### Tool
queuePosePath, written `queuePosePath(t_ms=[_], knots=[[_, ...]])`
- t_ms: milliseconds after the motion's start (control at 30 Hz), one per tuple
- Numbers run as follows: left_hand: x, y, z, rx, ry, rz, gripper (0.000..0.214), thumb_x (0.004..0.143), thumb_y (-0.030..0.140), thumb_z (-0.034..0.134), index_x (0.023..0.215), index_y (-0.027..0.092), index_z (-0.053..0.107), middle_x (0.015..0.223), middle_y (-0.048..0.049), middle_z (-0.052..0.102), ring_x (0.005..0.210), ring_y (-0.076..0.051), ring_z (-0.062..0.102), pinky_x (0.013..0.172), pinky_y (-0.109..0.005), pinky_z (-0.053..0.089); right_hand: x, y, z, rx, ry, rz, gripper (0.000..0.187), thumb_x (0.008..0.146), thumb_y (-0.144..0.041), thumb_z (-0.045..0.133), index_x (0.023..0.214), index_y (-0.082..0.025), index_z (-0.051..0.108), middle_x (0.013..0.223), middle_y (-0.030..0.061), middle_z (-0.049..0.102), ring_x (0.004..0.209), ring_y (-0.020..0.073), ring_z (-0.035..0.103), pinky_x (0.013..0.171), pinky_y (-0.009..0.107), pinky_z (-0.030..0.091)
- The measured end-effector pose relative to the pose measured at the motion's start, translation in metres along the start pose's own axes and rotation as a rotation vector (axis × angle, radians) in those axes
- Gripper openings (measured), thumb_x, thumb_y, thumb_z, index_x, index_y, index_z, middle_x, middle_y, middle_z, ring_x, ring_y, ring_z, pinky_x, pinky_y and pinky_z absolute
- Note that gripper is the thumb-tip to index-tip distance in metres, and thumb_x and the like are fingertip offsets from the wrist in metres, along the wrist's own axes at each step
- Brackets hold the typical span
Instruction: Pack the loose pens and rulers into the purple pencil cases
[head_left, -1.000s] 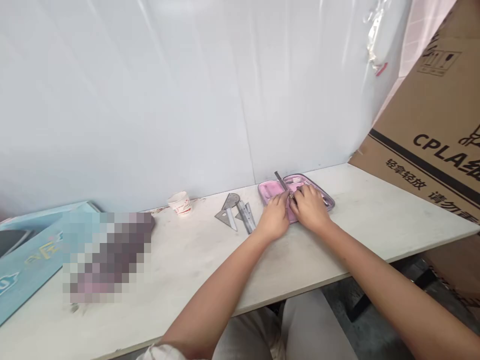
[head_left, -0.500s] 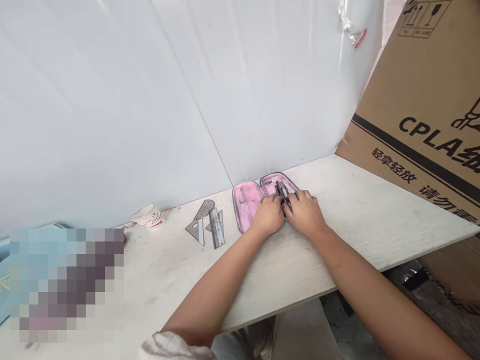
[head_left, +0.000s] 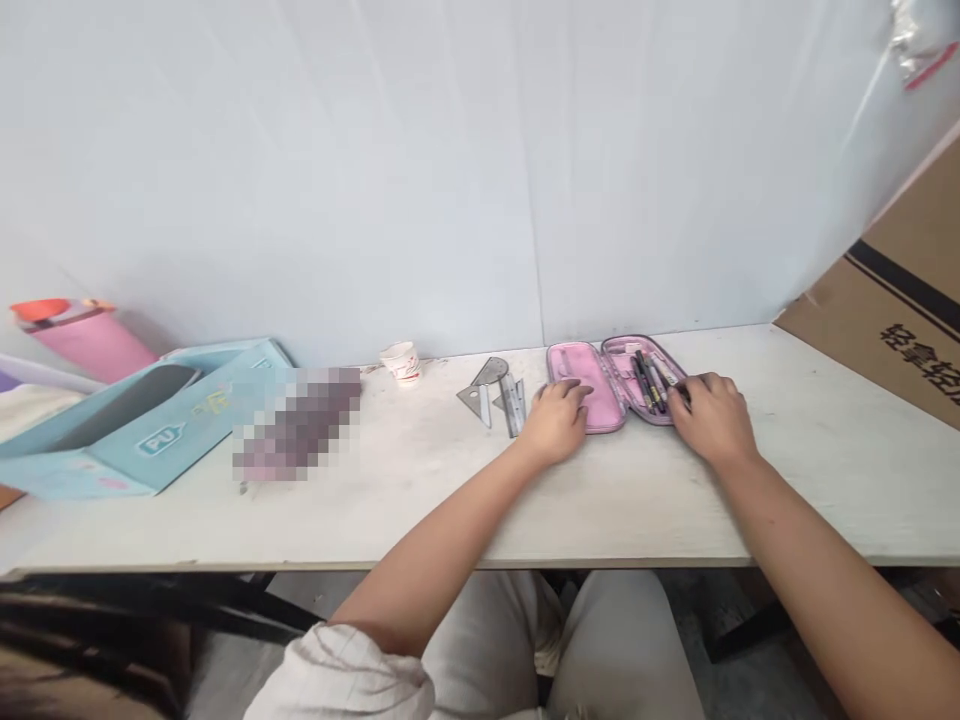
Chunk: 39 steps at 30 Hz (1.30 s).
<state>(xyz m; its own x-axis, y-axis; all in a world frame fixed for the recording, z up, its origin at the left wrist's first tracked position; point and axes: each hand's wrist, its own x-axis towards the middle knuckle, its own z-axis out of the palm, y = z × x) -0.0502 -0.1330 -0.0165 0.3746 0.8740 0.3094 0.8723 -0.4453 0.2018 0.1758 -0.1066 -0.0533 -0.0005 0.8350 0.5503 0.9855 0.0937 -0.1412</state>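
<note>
A pink zippered pencil case [head_left: 600, 392] lies unfolded on the tabletop. Its right half holds several pens [head_left: 651, 380] and a small pale piece that looks like an eraser. My left hand [head_left: 556, 420] rests over the left half's outer edge, fingers apart across the pink lining. My right hand [head_left: 712, 415] is at the right half's rim, thumb and fingers bent around it beside the pens; part of that rim is hidden. Left of the case, close to my left hand, lie clear rulers [head_left: 511, 405], a set square [head_left: 472, 402] and a protractor [head_left: 492, 371].
A paper cup [head_left: 401, 363] stands near the wall [head_left: 450, 180]. Further left are a pixelated dark object [head_left: 300, 425], a light blue box [head_left: 191, 420] and a pink rolled item [head_left: 97, 340]. A large cardboard box [head_left: 892, 300] leans at the right. The table's front edge [head_left: 600, 563] runs above my legs.
My hands have parted from the pens in the middle of the right half to the case's two outer sides. The view has swung left, bringing the blue box further in.
</note>
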Motion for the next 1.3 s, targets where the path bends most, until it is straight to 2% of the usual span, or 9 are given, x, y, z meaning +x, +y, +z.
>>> queuePosePath(t_ms=[200, 300, 567, 667, 767, 1000, 1133, 1233, 1300], knots=[[-0.048, -0.091, -0.043, 0.016, 0.052, -0.285, 0.04, 0.084, 0.022, 0.037, 0.122, 0.017, 0.05, 0.128, -0.0089, 0.05, 0.119, -0.02, 0.044, 0.102, -0.034, 0.034, -0.005, -0.004, -0.002, -0.057, 0.022, -0.087, 0.035, 0.085, -0.033, 0.036, 0.09, -0.012, 0.063, 0.09, 0.0149, 0.059, 0.087, 0.0268, 0.049, 0.072, 0.037, 0.037], [-0.059, -0.125, -0.05, 0.014, 0.075, -0.384, 0.039, 0.085, 0.021, 0.035, 0.12, 0.014, 0.051, 0.123, -0.011, 0.053, 0.117, -0.02, 0.046, 0.1, -0.032, 0.036, 0.0, -0.032, -0.008, -0.049, 0.037, -0.155, 0.032, 0.085, -0.031, 0.036, 0.09, -0.013, 0.063, 0.092, 0.0145, 0.059, 0.09, 0.0266, 0.05, 0.075, 0.037, 0.037], [-0.079, -0.143, -0.035, 0.066, 0.051, -0.374, 0.042, 0.085, 0.024, 0.034, 0.125, 0.016, 0.046, 0.127, -0.0121, 0.049, 0.117, -0.025, 0.044, 0.1, -0.041, 0.031, 0.013, -0.204, -0.013, 0.076, -0.236, -0.602, 0.033, 0.088, -0.031, 0.035, 0.105, -0.013, 0.056, 0.102, 0.0115, 0.061, 0.101, 0.0238, 0.05, 0.086, 0.033, 0.036], [-0.086, -0.149, -0.036, 0.105, 0.051, -0.395, 0.043, 0.085, 0.021, 0.031, 0.126, 0.015, 0.044, 0.124, -0.0135, 0.05, 0.116, -0.026, 0.043, 0.102, -0.045, 0.026, 0.015, -0.255, 0.0, -0.003, -0.351, -0.584, 0.034, 0.086, -0.033, 0.039, 0.108, -0.011, 0.054, 0.103, 0.0147, 0.062, 0.104, 0.0261, 0.05, 0.083, 0.033, 0.039], [-0.09, -0.153, -0.038, 0.126, 0.041, -0.409, 0.044, 0.082, 0.017, 0.033, 0.125, 0.014, 0.043, 0.12, -0.0147, 0.053, 0.113, -0.027, 0.044, 0.103, -0.049, 0.022, 0.017, -0.285, 0.012, -0.071, -0.428, -0.539, 0.033, 0.087, -0.025, 0.038, 0.109, -0.005, 0.052, 0.095, 0.0196, 0.064, 0.101, 0.0286, 0.054, 0.076, 0.033, 0.042], [-0.083, -0.151, -0.041, 0.015, 0.024, -0.43, 0.045, 0.081, 0.019, 0.036, 0.125, 0.014, 0.041, 0.118, -0.0159, 0.055, 0.113, -0.029, 0.046, 0.103, -0.053, 0.019, 0.019, -0.31, 0.008, -0.086, -0.491, -0.556, 0.048, 0.082, -0.006, 0.033, 0.129, -0.002, 0.036, 0.095, 0.0217, 0.065, 0.088, 0.0279, 0.063, 0.072, 0.036, 0.045], [-0.08, -0.154, -0.047, -0.231, 0.108, -0.537, 0.049, 0.081, 0.016, 0.034, 0.13, 0.009, 0.033, 0.112, -0.0179, 0.061, 0.106, -0.027, 0.055, 0.096, -0.043, 0.035, 0.015, -0.31, 0.004, -0.054, -0.498, -0.541, 0.058, 0.08, -0.006, 0.033, 0.137, 0.0, 0.022, 0.091, 0.0217, 0.066, 0.085, 0.0297, 0.064, 0.071, 0.038, 0.046], [-0.082, -0.151, -0.046, -0.517, 0.178, -0.556, 0.05, 0.085, 0.018, 0.032, 0.133, 0.01, 0.026, 0.115, -0.0157, 0.061, 0.107, -0.024, 0.057, 0.093, -0.037, 0.041, 0.01, -0.299, 0.005, 0.08, -0.446, -0.466, 0.051, 0.084, -0.013, 0.033, 0.135, -0.005, 0.029, 0.091, 0.0192, 0.067, 0.085, 0.0288, 0.064, 0.073, 0.037, 0.045], [-0.083, -0.143, -0.043, -0.595, 0.196, -0.446, 0.05, 0.085, 0.018, 0.032, 0.134, 0.012, 0.025, 0.127, -0.0135, 0.053, 0.116, -0.021, 0.051, 0.099, -0.036, 0.038, 0.01, -0.285, 0.006, 0.18, -0.407, -0.377, 0.043, 0.088, -0.019, 0.031, 0.129, -0.009, 0.037, 0.092, 0.0171, 0.067, 0.084, 0.0276, 0.065, 0.074, 0.036, 0.045]])
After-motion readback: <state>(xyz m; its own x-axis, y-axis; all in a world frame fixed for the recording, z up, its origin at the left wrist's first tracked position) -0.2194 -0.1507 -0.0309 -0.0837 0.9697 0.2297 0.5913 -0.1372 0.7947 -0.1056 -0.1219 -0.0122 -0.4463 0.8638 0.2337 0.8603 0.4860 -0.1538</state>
